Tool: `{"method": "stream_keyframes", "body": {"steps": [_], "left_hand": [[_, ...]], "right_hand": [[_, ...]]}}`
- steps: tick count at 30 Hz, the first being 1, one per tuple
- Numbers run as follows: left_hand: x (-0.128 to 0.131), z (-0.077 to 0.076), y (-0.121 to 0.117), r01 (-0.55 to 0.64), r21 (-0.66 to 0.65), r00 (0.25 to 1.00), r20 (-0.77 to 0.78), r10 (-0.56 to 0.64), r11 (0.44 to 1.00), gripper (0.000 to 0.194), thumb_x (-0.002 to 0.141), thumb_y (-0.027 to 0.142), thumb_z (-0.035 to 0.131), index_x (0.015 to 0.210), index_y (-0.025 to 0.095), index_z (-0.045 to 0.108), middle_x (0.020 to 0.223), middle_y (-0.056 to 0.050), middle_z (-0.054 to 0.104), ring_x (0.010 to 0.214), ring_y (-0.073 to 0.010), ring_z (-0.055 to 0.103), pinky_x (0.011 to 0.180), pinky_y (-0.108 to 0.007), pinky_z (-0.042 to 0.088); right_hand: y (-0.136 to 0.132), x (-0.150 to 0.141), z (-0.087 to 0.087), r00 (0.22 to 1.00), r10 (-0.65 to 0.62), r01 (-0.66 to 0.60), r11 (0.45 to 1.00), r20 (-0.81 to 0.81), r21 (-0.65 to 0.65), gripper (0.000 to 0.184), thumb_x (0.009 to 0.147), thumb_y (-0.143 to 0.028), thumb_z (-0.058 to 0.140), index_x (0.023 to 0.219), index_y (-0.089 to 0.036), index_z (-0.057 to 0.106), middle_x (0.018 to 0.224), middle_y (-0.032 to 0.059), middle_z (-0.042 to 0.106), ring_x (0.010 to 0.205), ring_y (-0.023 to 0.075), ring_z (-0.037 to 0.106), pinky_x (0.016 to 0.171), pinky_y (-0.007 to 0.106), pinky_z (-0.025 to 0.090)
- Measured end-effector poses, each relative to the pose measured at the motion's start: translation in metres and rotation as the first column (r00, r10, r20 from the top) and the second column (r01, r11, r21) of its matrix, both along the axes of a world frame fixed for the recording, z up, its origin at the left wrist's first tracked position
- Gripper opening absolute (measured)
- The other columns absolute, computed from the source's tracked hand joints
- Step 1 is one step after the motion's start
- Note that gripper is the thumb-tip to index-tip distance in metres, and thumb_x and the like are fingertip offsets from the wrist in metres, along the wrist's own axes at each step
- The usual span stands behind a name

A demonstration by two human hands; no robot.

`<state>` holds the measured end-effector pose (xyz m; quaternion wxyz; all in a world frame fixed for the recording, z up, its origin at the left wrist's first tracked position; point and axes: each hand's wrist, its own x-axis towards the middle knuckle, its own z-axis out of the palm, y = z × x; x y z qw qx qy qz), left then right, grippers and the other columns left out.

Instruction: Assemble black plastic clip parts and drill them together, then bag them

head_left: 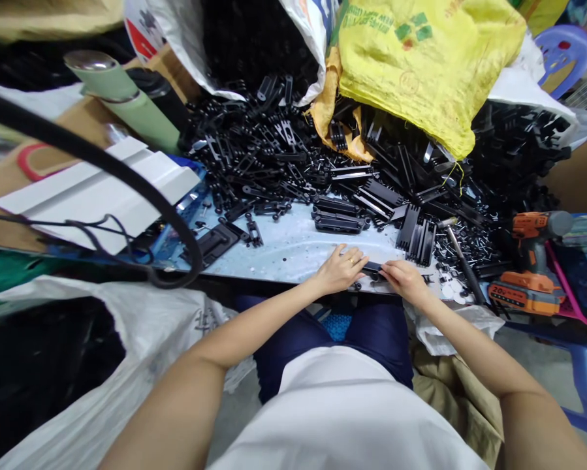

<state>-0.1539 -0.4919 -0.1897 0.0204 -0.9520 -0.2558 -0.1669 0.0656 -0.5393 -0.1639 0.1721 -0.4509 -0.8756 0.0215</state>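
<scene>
Near the table's front edge, my left hand and my right hand grip opposite ends of a black plastic part. My fingers hide both of its ends. Beyond them lies a small stack of long black parts. Several flat black strips lie side by side, up and to the right of my right hand. A large loose heap of black plastic pieces spreads over the back of the table.
A hammer and an orange cordless drill lie at the right, among small screws. White profiles and a green bottle are at the left. A black cable arcs in front. A yellow sack stands behind.
</scene>
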Motion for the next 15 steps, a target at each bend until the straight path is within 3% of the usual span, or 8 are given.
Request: {"method": "stream_keyframes", "body": {"steps": [3, 5, 7, 9, 12, 15], "left_hand": [[0.013, 0.003, 0.005, 0.097, -0.055, 0.992, -0.075, -0.101, 0.994, 0.044, 0.090, 0.038, 0.040, 0.121, 0.007, 0.048, 0.102, -0.014, 0.064, 0.094, -0.0223, 0.057, 0.080, -0.035, 0.038], [0.020, 0.007, 0.009, 0.084, -0.090, 0.989, -0.113, -0.094, 0.992, 0.047, 0.090, 0.041, 0.040, 0.120, 0.005, 0.048, 0.096, -0.015, 0.064, 0.087, -0.0218, 0.058, 0.072, -0.032, 0.040], [0.025, 0.012, 0.011, 0.027, -0.124, 0.991, -0.129, -0.043, 0.992, 0.047, 0.090, 0.043, 0.038, 0.109, 0.004, 0.056, 0.087, -0.015, 0.065, 0.082, -0.0223, 0.059, 0.066, -0.031, 0.040], [0.023, 0.020, 0.010, -0.037, -0.168, 0.995, -0.100, 0.020, 0.985, 0.050, 0.091, 0.047, 0.033, 0.089, 0.007, 0.063, 0.077, -0.014, 0.064, 0.076, -0.0218, 0.059, 0.062, -0.030, 0.041], [0.009, 0.039, -0.007, 0.007, -0.250, 0.994, 0.107, 0.021, 0.968, 0.061, 0.092, 0.050, 0.018, 0.068, 0.013, 0.061, 0.062, -0.009, 0.060, 0.063, -0.0177, 0.057, 0.055, -0.027, 0.040], [-0.007, 0.067, -0.040, 0.244, -0.326, 0.892, 0.445, -0.080, 0.913, 0.067, 0.093, 0.048, 0.004, 0.063, 0.017, 0.056, 0.054, -0.004, 0.055, 0.053, -0.0129, 0.052, 0.053, -0.025, 0.040]], "right_hand": [[-0.003, 0.015, -0.008, 0.999, 0.025, -0.024, 1.000, 0.023, -0.017, 0.034, 0.092, -0.040, 0.037, 0.104, -0.018, 0.060, 0.098, 0.0114, 0.064, 0.086, 0.0177, 0.058, 0.074, 0.030, 0.045], [-0.003, 0.026, -0.009, 0.994, -0.046, 0.049, 0.998, 0.103, -0.032, 0.045, 0.087, -0.053, 0.039, 0.103, -0.017, 0.061, 0.094, 0.0127, 0.064, 0.082, 0.0202, 0.058, 0.069, 0.031, 0.044], [0.000, 0.035, -0.006, 0.979, -0.146, 0.150, 0.989, 0.144, -0.019, 0.053, 0.082, -0.063, 0.039, 0.084, -0.016, 0.064, 0.073, 0.0106, 0.062, 0.067, 0.0194, 0.056, 0.059, 0.029, 0.040], [0.002, 0.038, 0.006, 0.981, -0.158, 0.160, 0.987, 0.111, -0.014, 0.057, 0.082, -0.066, 0.035, 0.061, -0.018, 0.058, 0.054, 0.0058, 0.053, 0.053, 0.0155, 0.050, 0.051, 0.027, 0.034], [-0.002, 0.027, 0.040, 0.997, 0.052, -0.057, 0.994, -0.061, -0.090, 0.059, 0.087, -0.062, 0.026, 0.053, -0.020, 0.051, 0.047, 0.0026, 0.047, 0.046, 0.0124, 0.044, 0.047, 0.026, 0.030], [-0.017, -0.002, 0.073, 0.871, 0.289, -0.385, 0.904, -0.396, -0.187, 0.058, 0.091, -0.055, 0.020, 0.058, -0.020, 0.052, 0.047, 0.0014, 0.047, 0.045, 0.0120, 0.045, 0.048, 0.026, 0.032]]}}
